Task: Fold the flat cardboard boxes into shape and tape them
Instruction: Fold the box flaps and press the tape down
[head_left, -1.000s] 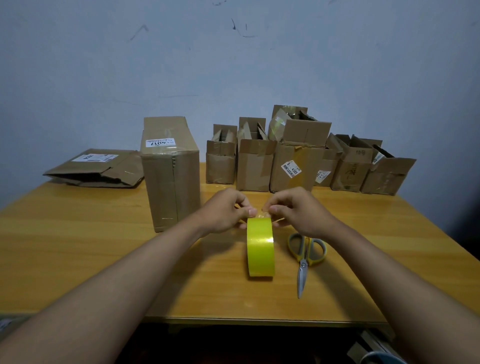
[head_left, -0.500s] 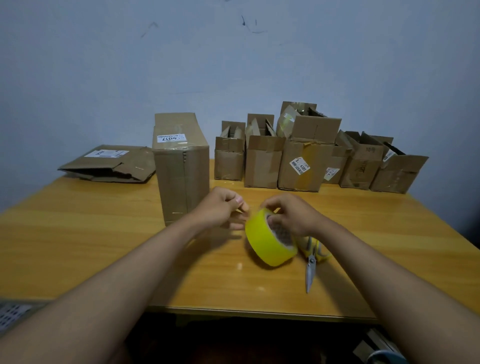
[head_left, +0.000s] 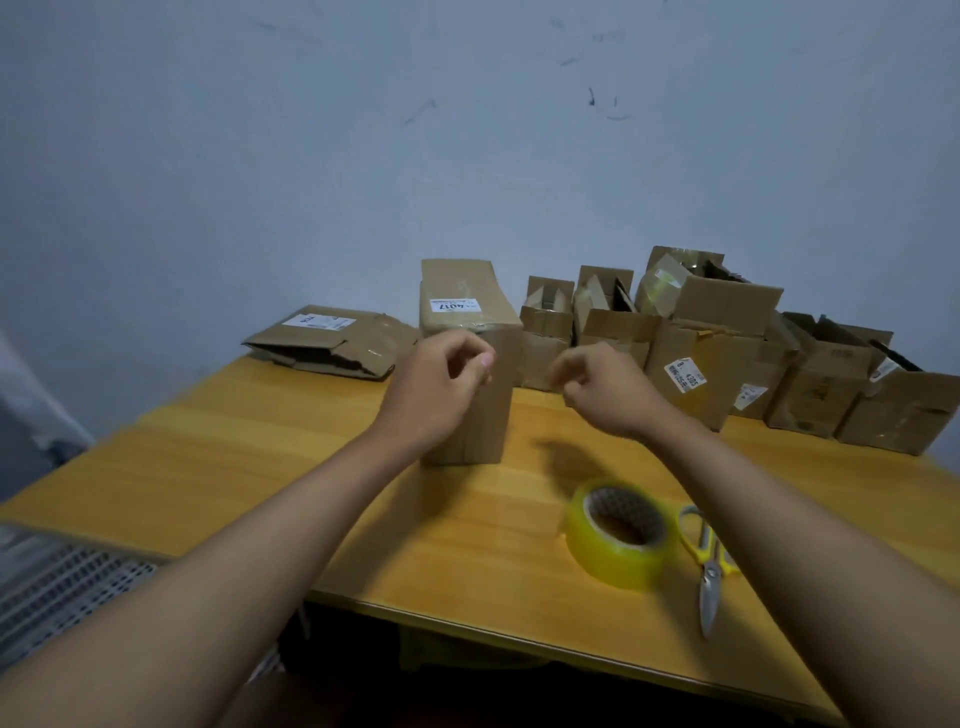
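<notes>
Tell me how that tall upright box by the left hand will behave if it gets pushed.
The tall box stands on a narrow end, so a high push would probably tip it. It looks like plain, taped cardboard, likely light, so a low push may slide it across the smooth table.

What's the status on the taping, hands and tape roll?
Left hand and right hand raised, holding nothing. Yellow tape roll lies flat beside scissors. Tall box upright behind the hands.
</notes>
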